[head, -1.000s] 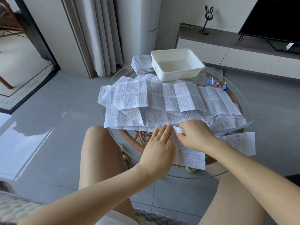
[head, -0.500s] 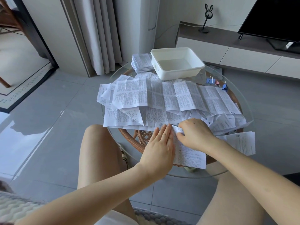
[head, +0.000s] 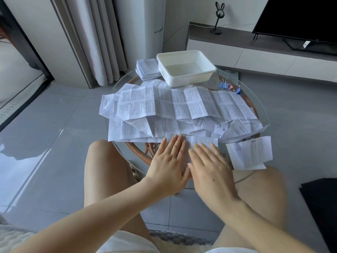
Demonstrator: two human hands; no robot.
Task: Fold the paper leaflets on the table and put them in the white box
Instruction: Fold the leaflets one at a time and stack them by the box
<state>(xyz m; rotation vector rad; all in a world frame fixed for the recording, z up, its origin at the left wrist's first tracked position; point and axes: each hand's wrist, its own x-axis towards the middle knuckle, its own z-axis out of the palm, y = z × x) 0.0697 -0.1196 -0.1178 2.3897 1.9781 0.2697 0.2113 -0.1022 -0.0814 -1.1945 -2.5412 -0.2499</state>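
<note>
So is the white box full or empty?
Empty. Inside the white box you see only its bare white bottom; nothing lies in it.

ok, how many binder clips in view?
3, all right of the white box near the table's far edge: a blue clip, a pink clip beside it, a second blue clip nearer the leaflets. Others may be hidden under paper.

Soft daylight from left glares on floor [head: 27, 143]; right hand [head: 211, 172] blurred, edges bowed.
</note>
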